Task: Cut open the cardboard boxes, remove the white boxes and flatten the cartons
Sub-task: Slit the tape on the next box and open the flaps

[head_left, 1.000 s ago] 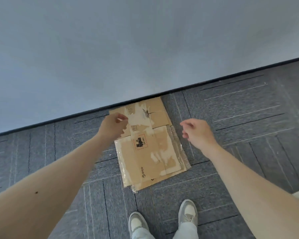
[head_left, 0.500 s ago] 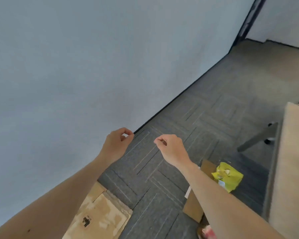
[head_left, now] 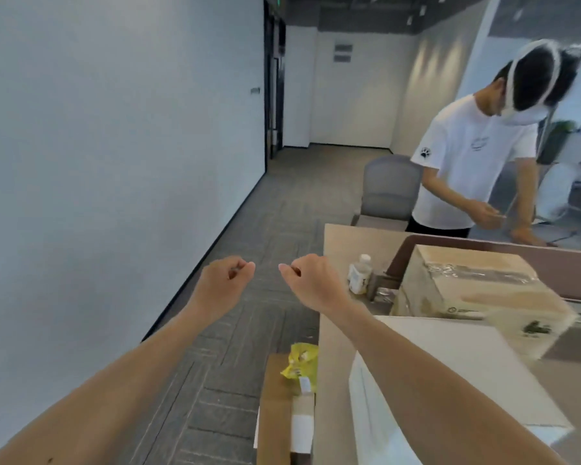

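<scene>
Judging from the layout, you're between cartons. One sealed cardboard box (head_left: 477, 290) sits on the desk (head_left: 341, 243) to your right, with clear tape along its top seam, not yet cut. A white box (head_left: 457, 360) is out on the desk just in front of it, partly under your right forearm.

Hands: your left hand (head_left: 223, 280) and right hand (head_left: 312, 280) are both up mid-frame over the carpet, near each other but apart, touching neither box. Fingers on both are curled toward the palm, thumb tip against the index finger. Nothing shows in either grip; something tiny in the pinch would be too small to tell.

Next move, my read: go right to the sealed box and slit the tape. That needs a blade, and I see no cutter in either hand or on the visible desk, so find it first. Cut shallow along the seam, since there's likely a white box right under the flaps. Keep your steadying hand off the cut line.

Watch the bottle (head_left: 361, 273) standing beside the box's left corner; it's easy to knock if you drag the carton closer. A cardboard piece (head_left: 275, 411) and a yellow packet (head_left: 301, 362) lie on the floor by the desk edge.
</scene>
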Tool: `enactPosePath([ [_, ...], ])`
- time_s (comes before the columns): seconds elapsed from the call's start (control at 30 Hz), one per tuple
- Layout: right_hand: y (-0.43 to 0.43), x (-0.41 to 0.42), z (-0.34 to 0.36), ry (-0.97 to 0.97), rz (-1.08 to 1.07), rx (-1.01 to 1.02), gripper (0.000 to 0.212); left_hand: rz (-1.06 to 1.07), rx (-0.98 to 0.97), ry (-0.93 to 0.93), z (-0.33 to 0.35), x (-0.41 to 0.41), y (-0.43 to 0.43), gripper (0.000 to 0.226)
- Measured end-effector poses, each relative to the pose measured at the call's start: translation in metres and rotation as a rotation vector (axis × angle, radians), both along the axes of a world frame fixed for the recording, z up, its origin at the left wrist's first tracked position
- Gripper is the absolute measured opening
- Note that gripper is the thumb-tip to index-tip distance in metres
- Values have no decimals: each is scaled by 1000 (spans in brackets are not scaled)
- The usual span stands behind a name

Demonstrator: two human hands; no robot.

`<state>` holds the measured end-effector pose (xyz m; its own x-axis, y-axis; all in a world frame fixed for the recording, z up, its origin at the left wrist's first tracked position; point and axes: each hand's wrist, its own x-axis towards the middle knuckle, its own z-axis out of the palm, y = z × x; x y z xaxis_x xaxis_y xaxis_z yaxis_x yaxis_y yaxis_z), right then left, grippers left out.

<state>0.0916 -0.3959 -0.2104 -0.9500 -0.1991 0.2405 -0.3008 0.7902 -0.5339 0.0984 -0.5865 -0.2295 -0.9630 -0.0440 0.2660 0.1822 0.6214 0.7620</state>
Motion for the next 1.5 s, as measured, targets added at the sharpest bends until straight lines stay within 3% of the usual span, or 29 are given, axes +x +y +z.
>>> enactPosePath([
  [0.27, 207, 28, 30, 3, -192, -6, 49, -275, -70, 75, 33, -19, 205, 48],
  [0.43, 318, 38, 19, -45, -358, 1, 51, -358, -97, 26, 34, -37, 295, 44],
  [0.63, 411, 49, 1, -99, -530, 115, 43, -439, -143, -84, 13, -74, 369, 36],
  [0.83, 474, 21, -30, -178, -572, 71, 30, -472, -205, -163, -12, -125, 423, 24],
  [0.9, 493, 4, -37, -195, -564, 77, 26, -467, -260, -200, -23, -148, 439, 26],
  [0.97, 512, -16, -44, -232, -553, 80, 23, -436, -335, -262, -37, -172, 452, 41],
  [1.07, 539, -51, -55, -319, -568, 140, 34, -392, -420, -390, -58, -200, 470, 88],
  [1.23, 571, -94, -86, -475, -652, 146, 61, -452, -487, -515, -84, -217, 503, 122],
  [1.4, 589, -125, -111, -570, -590, 65, 79, -350, -492, -496, -93, -219, 521, 106],
  [1.5, 597, -137, -118, -567, -539, 89, 92, -284, -458, -475, -103, -222, 524, 112],
])
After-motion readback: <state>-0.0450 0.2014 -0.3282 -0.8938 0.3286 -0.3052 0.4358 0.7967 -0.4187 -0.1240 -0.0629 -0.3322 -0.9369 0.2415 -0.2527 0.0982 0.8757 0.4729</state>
